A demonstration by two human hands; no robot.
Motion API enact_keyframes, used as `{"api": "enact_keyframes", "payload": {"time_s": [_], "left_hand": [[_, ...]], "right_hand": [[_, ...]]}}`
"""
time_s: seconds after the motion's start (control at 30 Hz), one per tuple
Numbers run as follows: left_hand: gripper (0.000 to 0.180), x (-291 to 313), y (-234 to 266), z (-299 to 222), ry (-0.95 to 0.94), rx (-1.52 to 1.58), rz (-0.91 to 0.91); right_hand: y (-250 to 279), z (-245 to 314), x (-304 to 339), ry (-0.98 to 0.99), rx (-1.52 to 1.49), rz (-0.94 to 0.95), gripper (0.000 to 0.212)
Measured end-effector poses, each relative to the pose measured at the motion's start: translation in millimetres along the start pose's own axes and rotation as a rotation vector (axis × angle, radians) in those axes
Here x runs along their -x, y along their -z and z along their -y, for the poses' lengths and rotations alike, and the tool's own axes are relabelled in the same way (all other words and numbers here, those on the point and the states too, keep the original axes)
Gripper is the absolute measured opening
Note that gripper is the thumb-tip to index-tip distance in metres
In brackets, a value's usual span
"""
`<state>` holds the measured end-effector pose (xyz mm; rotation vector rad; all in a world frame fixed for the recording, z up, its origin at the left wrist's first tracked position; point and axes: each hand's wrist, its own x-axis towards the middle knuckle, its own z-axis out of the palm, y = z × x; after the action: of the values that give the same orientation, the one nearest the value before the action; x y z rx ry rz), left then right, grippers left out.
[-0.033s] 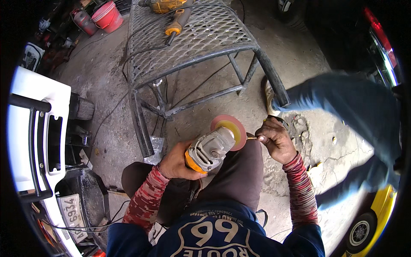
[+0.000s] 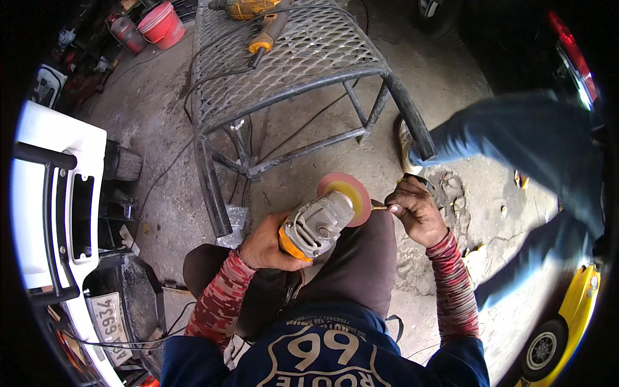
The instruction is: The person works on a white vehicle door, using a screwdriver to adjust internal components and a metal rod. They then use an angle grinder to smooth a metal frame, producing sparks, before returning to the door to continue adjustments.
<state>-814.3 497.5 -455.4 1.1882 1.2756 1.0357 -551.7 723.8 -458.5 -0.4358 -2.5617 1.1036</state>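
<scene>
My left hand (image 2: 265, 245) is wrapped round the body of an angle grinder (image 2: 314, 227), silver-grey with an orange band, held above my lap. Its thin round disc (image 2: 362, 192), reddish with a yellow centre, faces my right hand (image 2: 416, 209). Between thumb and fingers, that hand pinches a thin gold-coloured rod (image 2: 379, 208), which looks like a drill bit. The rod's tip meets the disc's edge or lies very close to it; I cannot tell which. Whether the disc is spinning does not show.
Ahead stands a metal mesh-topped bench (image 2: 284, 68) with a yellow-and-grey corded power tool (image 2: 263, 40) on it. Cables trail over the concrete floor. Another person's leg (image 2: 496, 138) is close on the right. A white vehicle part (image 2: 71, 138) is at left, a red bucket (image 2: 162, 27) farther back.
The other person's blurred legs have shifted slightly at the right, uncovering a small object on the floor. My hands, the grinder and the rod look unchanged.
</scene>
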Motion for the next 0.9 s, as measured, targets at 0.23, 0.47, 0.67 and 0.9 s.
{"api": "enact_keyframes", "payload": {"time_s": [0.23,0.47,0.67,0.9], "left_hand": [[0.059,-3,0,5,-0.031,-0.122,0.014],[0.061,-4,3,2,-0.022,-0.064,-0.024],[0.061,-4,-1,-1,0.003,-0.031,-0.033],[0.059,-7,-6,-1,0.005,-0.044,-0.035]], "right_hand": [[4,-2,4,0.009,0.045,0.01,0.008],[9,-9,5,-0.008,-0.057,0.038,0.007],[4,-16,11,-0.065,-0.249,0.056,0.009],[1,-20,17,-0.124,-0.276,0.108,0.011]]}}
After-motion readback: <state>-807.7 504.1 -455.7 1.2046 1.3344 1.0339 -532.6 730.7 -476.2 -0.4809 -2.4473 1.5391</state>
